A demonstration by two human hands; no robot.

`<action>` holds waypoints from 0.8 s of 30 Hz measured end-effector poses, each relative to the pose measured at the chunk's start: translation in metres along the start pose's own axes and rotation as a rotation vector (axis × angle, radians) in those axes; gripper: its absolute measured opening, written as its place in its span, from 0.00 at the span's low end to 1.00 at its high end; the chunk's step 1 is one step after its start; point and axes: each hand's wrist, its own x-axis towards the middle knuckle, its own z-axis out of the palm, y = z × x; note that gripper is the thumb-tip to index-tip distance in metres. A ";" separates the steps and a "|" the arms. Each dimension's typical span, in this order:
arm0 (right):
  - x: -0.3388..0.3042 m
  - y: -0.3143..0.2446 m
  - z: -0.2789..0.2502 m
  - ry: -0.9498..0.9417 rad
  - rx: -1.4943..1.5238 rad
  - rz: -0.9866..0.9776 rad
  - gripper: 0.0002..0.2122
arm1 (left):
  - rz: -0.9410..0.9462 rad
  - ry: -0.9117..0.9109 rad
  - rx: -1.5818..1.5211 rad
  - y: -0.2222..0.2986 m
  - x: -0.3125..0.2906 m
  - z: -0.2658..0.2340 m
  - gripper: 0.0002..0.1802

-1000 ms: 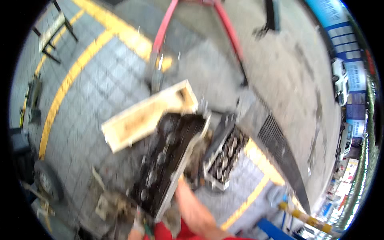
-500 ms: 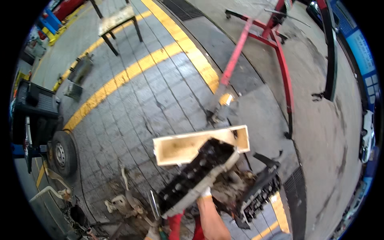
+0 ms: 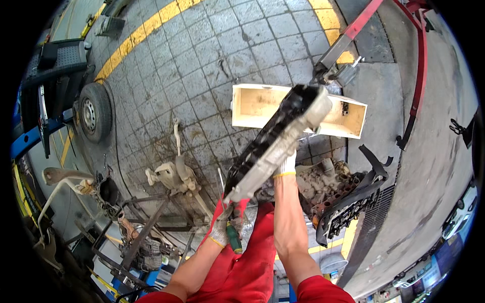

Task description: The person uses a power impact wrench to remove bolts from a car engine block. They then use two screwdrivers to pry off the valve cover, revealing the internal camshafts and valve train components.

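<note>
A long engine valve cover (image 3: 283,144), grey metal outside and black inside, is held tilted in front of me, its far end up to the right. My right hand (image 3: 287,164), in a white glove with a yellow cuff, grips its right side; the fingers are partly hidden behind it. My left hand (image 3: 219,231), gloved and dirty, is closed around a screwdriver (image 3: 233,238) with a green handle, at the cover's near lower end. Whether this hand also bears the cover I cannot tell. Beyond the cover stands an open wooden box (image 3: 252,103), partly hidden by it.
A greasy engine block (image 3: 326,184) and a black engine part with a row of fittings (image 3: 348,217) lie to the right. Left are metal suspension parts (image 3: 174,177), a wheel (image 3: 95,112) and a metal frame (image 3: 144,235). A red hoist leg (image 3: 419,76) stands far right.
My view has shifted, so the box and floor parts appear higher and further right. The valve cover is tilted more steeply. My left hand and the screwdriver have come fully into view.
</note>
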 end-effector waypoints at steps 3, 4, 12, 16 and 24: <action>-0.012 -0.003 0.072 -0.109 0.168 -0.045 0.25 | 0.020 0.066 0.106 -0.005 -0.008 -0.019 0.12; -0.019 -0.006 0.117 0.171 -0.116 -0.237 0.26 | 0.032 0.079 0.102 -0.005 -0.010 -0.023 0.12; 0.021 -0.024 0.181 0.287 -1.349 -0.644 0.41 | 0.063 0.149 0.130 0.005 0.000 -0.016 0.14; 0.035 -0.001 0.200 0.251 -1.721 -0.691 0.42 | 0.072 0.024 0.145 0.007 0.003 -0.020 0.15; 0.074 0.030 0.225 0.319 -1.890 -0.510 0.40 | 0.066 -0.027 0.059 0.012 0.004 -0.034 0.15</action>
